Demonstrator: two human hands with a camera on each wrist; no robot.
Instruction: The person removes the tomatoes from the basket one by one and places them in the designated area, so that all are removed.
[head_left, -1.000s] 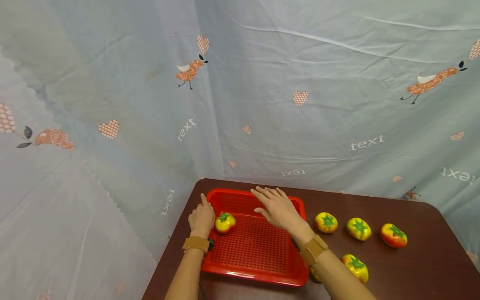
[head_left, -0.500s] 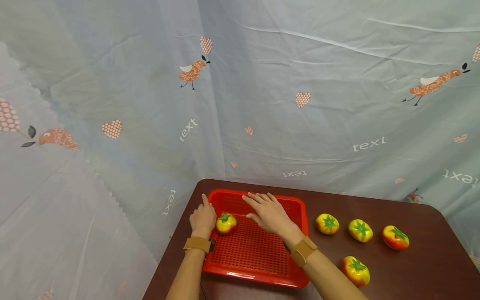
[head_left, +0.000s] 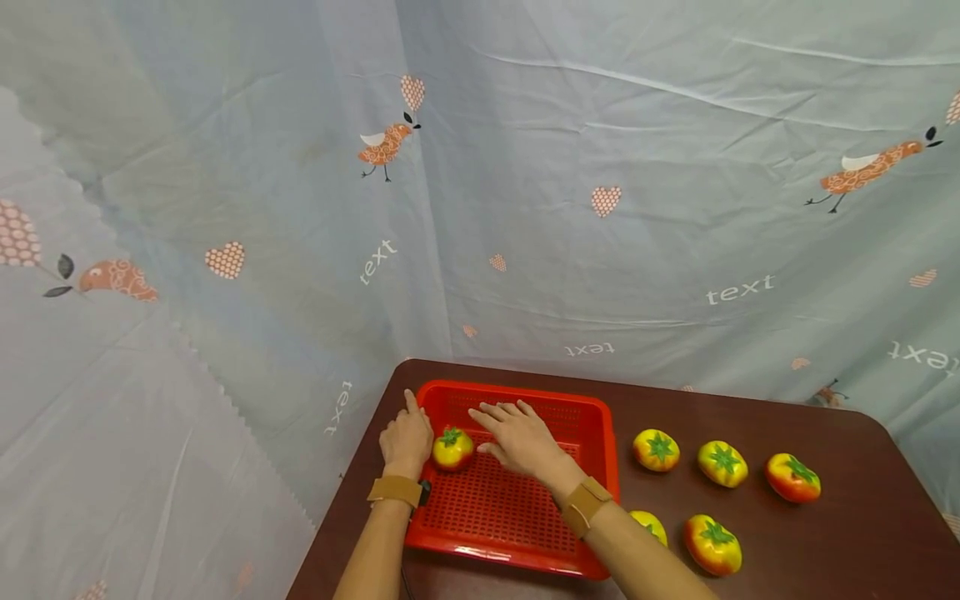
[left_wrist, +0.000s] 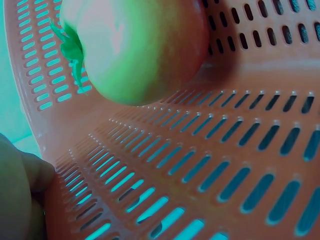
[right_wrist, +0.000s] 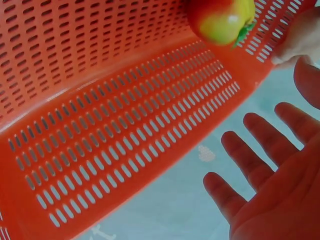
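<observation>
A red perforated plastic basket (head_left: pixel 517 508) stands on the dark table with one red-and-yellow tomato (head_left: pixel 452 450) inside near its left wall. My left hand (head_left: pixel 407 440) grips the basket's left rim, index finger pointing forward along it. The left wrist view shows the tomato (left_wrist: pixel 140 50) close up, with fingers (left_wrist: pixel 35 172) at the basket's edge. Over the basket my right hand (head_left: pixel 519 437) is spread, fingers straight and holding nothing, to the right of the tomato. Its spread fingers (right_wrist: pixel 245 155) also show in the right wrist view, apart from the basket wall.
Several similar tomatoes lie on the table right of the basket, among them one in the back row (head_left: pixel 656 450), one at the far right (head_left: pixel 792 477) and one nearer (head_left: pixel 712 544). Another tomato (head_left: pixel 649 525) is partly hidden by my right forearm. A patterned grey-blue curtain (head_left: pixel 525 275) hangs behind the table (head_left: pixel 840 542).
My right hand has moved left and slightly nearer over the basket, toward the tomato inside, its fingers still spread. My left hand has stayed at the rim. The basket and tomatoes lie as before.
</observation>
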